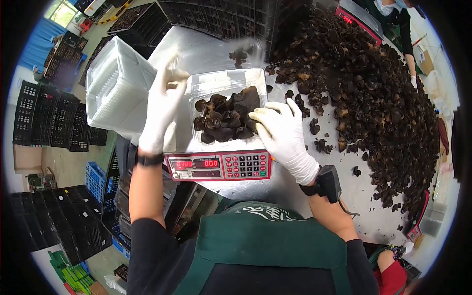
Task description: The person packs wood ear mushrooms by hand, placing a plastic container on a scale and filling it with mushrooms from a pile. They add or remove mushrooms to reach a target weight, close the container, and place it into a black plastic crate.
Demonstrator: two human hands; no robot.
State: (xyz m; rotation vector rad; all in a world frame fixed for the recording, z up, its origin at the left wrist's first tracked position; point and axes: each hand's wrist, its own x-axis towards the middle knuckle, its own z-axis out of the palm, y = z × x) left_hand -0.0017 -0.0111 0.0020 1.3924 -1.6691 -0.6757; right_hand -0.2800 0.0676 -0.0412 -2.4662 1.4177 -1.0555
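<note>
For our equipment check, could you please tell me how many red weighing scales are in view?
3: the near scale, left of centre; the far scale, at top right; the side scale, at lower right. Others may be hidden.

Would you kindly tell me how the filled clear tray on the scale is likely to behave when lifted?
The clear tray would probably flex somewhat, as its walls look thin and see-through. It is likely light for its size, holding mostly thin, curled dark pieces. Those could well slide or spill if it tips, since they lie loosely heaped.
</note>
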